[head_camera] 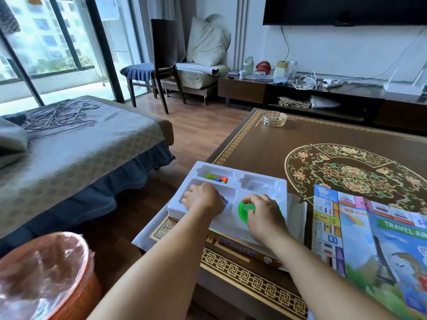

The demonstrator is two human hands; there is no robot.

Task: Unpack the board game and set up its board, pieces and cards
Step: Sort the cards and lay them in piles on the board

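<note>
A white plastic insert tray (265, 181) sits on the game box (242, 249) at the table's near left corner. Its far left compartment holds small coloured pieces (217, 178). My left hand (203, 199) reaches into the tray's left compartment with fingers curled over something blue that is mostly hidden. My right hand (265, 213) grips a round green plastic piece (246, 210) in the right compartment. The folded game board (330, 227) lies to the right, with a "TRAVEL" booklet or lid (402, 245) on top of it.
The brown ornate coffee table (265, 144) carries a glass ashtray (274, 118) at its far edge. An orange bin with a plastic liner (44, 273) stands at lower left, a grey sofa (76, 144) beyond it. A TV cabinet (346, 93) lines the far wall.
</note>
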